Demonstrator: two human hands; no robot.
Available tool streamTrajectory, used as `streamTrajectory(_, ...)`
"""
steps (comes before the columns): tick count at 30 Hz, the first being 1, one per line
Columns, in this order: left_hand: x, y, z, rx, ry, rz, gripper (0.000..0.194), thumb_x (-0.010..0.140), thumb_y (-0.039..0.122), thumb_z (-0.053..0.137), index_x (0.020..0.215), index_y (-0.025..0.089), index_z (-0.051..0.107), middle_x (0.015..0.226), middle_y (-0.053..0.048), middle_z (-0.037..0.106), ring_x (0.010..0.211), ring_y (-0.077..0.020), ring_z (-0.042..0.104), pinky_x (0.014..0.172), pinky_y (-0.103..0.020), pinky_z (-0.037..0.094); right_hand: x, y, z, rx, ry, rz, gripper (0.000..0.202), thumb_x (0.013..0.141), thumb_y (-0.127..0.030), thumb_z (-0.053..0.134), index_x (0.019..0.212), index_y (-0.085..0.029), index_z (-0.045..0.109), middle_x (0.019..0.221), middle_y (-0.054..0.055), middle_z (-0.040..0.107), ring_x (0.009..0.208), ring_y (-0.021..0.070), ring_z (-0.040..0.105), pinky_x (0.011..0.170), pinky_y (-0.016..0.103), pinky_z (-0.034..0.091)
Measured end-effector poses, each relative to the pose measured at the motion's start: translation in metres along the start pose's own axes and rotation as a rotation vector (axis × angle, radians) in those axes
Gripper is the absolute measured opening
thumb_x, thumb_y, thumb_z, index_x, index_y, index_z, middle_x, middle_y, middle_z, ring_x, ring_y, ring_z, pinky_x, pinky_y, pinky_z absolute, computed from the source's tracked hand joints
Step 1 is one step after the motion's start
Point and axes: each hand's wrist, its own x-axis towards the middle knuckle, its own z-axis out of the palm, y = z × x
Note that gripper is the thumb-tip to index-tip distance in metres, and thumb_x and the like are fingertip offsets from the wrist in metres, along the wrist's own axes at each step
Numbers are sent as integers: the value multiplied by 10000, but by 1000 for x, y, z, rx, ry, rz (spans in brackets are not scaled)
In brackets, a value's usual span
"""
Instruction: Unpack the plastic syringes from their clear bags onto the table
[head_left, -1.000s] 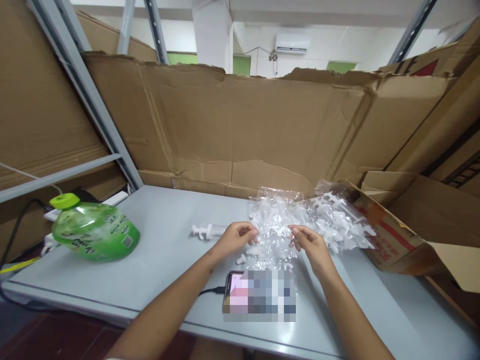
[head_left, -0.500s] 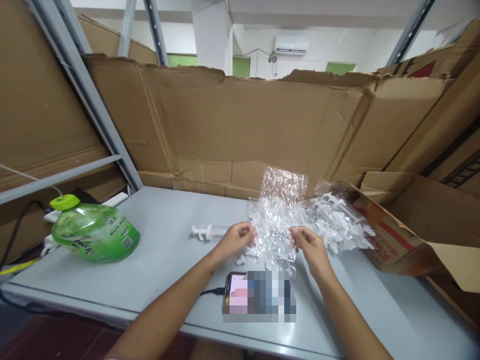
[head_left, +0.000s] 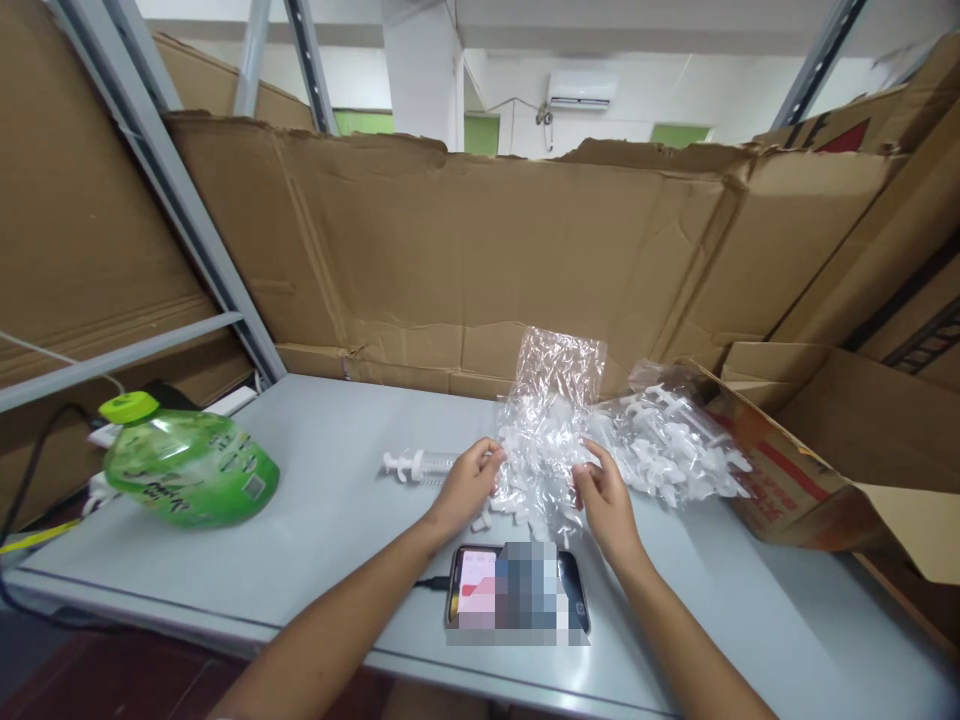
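A crinkled clear plastic bag (head_left: 561, 365) lies in the middle, with small white plastic pieces in and under it. At its left edge, my left hand (head_left: 469, 487) pinches the film between thumb and fingers. My right hand (head_left: 606, 497) is at the bag's right edge, index finger stretched out and apart from the thumb; whether it touches the film is hard to see. Several loose white pieces (head_left: 511, 503) show between the hands at the bag's near end. Beside my left hand lies a clear syringe (head_left: 431, 464) with a white plunger, partly hidden by that hand.
A second clear bag (head_left: 682, 455) full of white syringe parts sits to the right, against an open cardboard box (head_left: 795, 480). Near the front edge is a phone (head_left: 476, 585) on a cable. A green bottle (head_left: 191, 465) lies at left; a cardboard wall (head_left: 510, 250) stands behind.
The bag's upper end has shifted slightly left and up. My right hand's fingers have spread from a pinch at the bag's edge; my left hand has moved slightly left.
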Motion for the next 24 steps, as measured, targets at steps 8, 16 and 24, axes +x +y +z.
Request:
streamTrajectory(8,-6,16,2,-65,48,46,305,799,499,472,801,195,503,453,83,384,403,-75,397,439,-183,299,-2,-17,-1,164,43,140,546,750,-419,591,1223,-204,425,530,-85,430,439,83,352,451,218,299)
streamTrajectory(16,18,48,-58,64,312,187,249,757,424,515,717,178,519,621,27,518,592,-107,487,574,-200,374,5,-17,-12,185,-10,117,440,742,-439,585,1095,-190,501,665,-12,579,501,122,486,517,278,383)
streamTrajectory(24,33,19,-152,412,488,-53,344,737,466,469,818,151,579,735,-27,623,634,-135,535,578,-213,389,1,-18,-9,54,-98,58,369,763,-390,552,1070,-190,504,667,-16,577,505,119,507,539,285,412)
